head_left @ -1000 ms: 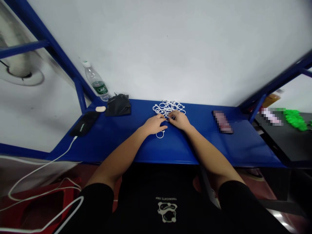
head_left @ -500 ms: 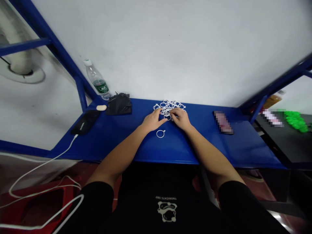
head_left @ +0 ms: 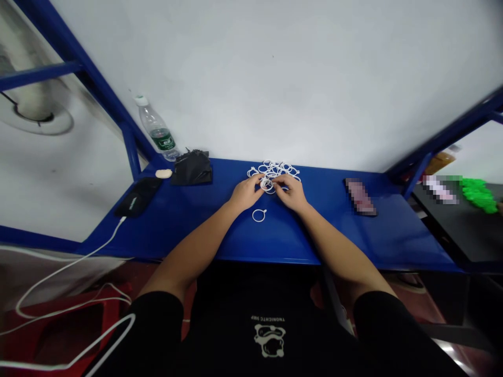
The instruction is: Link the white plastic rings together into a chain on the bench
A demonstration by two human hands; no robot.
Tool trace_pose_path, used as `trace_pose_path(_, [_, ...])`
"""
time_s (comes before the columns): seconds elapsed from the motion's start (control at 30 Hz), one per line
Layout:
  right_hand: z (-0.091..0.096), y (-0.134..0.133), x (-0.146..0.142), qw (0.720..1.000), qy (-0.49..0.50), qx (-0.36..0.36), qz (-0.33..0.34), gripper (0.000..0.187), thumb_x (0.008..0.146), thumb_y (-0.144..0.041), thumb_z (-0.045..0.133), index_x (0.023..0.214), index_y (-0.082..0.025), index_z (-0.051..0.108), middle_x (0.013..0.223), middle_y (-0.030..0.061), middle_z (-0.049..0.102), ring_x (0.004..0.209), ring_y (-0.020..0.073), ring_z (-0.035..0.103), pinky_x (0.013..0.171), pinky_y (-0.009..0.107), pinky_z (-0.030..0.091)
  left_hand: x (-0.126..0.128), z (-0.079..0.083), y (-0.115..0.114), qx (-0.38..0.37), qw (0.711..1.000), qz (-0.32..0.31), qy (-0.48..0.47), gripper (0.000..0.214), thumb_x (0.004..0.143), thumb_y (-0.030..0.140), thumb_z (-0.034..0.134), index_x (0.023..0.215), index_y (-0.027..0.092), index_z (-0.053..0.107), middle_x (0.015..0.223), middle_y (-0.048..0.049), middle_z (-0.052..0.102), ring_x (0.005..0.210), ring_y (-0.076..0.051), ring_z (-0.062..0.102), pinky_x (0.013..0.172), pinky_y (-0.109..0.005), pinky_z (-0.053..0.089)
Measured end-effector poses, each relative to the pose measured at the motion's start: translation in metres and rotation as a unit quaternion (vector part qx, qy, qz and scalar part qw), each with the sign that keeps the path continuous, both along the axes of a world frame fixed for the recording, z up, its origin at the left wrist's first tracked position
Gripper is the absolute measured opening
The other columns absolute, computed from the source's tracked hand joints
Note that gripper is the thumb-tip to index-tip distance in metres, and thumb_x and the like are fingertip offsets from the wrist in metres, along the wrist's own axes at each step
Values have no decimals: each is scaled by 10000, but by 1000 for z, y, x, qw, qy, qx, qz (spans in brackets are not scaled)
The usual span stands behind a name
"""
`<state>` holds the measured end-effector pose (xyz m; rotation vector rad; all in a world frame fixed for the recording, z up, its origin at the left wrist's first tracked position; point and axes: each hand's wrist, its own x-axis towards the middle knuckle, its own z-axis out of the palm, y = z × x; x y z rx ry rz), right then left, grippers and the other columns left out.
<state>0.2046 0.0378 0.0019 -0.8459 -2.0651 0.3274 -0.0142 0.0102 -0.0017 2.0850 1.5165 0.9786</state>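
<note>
A pile of white rings (head_left: 275, 167), each a thin hoop with a small knob, lies near the back edge of the blue table. My left hand (head_left: 245, 193) is at the pile's near left side, its thumb and fingertips closed on a white ring (head_left: 267, 189). Facing it from the right, my right hand (head_left: 291, 192) has its fingertips pinched together at the same ring's other side. More hoops show partly behind and beneath the fingers. One single ring (head_left: 258, 221) lies apart on the table, nearer to me.
To the left are a clear bottle (head_left: 162, 137), a black plastic bag (head_left: 192, 168), a small cream-coloured piece (head_left: 164, 173) and a black device (head_left: 137, 198) with a white cable (head_left: 100, 245). A phone (head_left: 359, 196) lies on the right; the white wall (head_left: 275, 78) rises behind.
The left thumb has moved up and closed toward the fingers, and a ring now shows between both hands' fingertips. The single ring in front has stayed where it was.
</note>
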Motion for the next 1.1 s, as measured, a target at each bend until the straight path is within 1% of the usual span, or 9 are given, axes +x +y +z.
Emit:
trace_pose_path(0.17, [-1,2,1,1000,-7,0,-11,217,1034,-287,543,1093,-252,748,1025,79,790,925,232,725,871,398,608,-1,1,-2,40,998,-50,9,372,1072,204,616,1429,261,704,1437,-70,737,1125,-212,755,1053,-379,578])
trace_pose_path(0.33, [-2,4,4,1000,-17,-5,-24,227,999,-242,539,1077,-253,752,1014,78,790,931,240,726,881,407,610,1,2,-3,34,998,-57,21,390,977,180,738,1362,240,745,1305,-73,787,1047,-216,761,1045,-386,588])
trace_pose_path(0.53, [-4,7,3,999,-28,-15,-35,238,962,-201,545,1060,-257,754,1019,76,786,943,245,718,907,420,605,-1,6,-1,33,999,9,8,476,933,190,783,1403,238,723,1213,-76,806,875,-197,753,963,-368,598])
trace_pose_path(0.63, [-4,8,4,999,-28,-14,-43,245,947,-180,549,1059,-252,754,1029,80,781,945,248,711,905,422,599,-3,6,-1,36,999,22,-7,512,914,189,783,1419,244,712,981,-24,807,828,-189,747,937,-350,594])
trace_pose_path(0.73, [-5,9,4,999,-25,-7,-47,246,949,-169,538,1050,-250,747,1026,80,776,943,244,709,876,403,595,-2,1,1,50,996,2,-74,496,917,154,723,1404,250,710,814,17,762,918,-187,768,938,-322,589])
trace_pose_path(0.83, [-5,9,3,999,-21,-3,-46,246,945,-162,532,1033,-252,743,1009,78,773,938,244,707,874,402,593,1,-6,5,39,981,-31,-189,418,915,172,698,1330,215,721,965,-35,816,870,-155,759,829,-286,600])
trace_pose_path(0.93, [-3,8,3,999,-27,-9,-38,222,945,-172,552,1031,-255,739,1013,79,771,950,249,702,893,414,588,3,-9,10,7,956,-49,-291,327,874,280,784,1178,174,732,1102,-103,830,749,-127,722,728,-277,605])
trace_pose_path(1.03, [-2,7,3,999,-27,-8,-16,199,944,-189,575,1055,-249,729,1018,79,763,948,246,695,897,412,581,2,-5,14,7,933,-55,-355,343,808,380,879,1021,168,715,1018,-104,832,824,-170,766,789,-323,635])
trace_pose_path(1.1, [-1,6,3,1000,-23,-6,-12,203,928,-186,583,1061,-250,723,1003,70,756,930,242,690,888,409,578,-1,-2,14,5,921,-56,-385,389,778,415,915,989,174,694,975,-93,826,888,-202,792,845,-358,649])
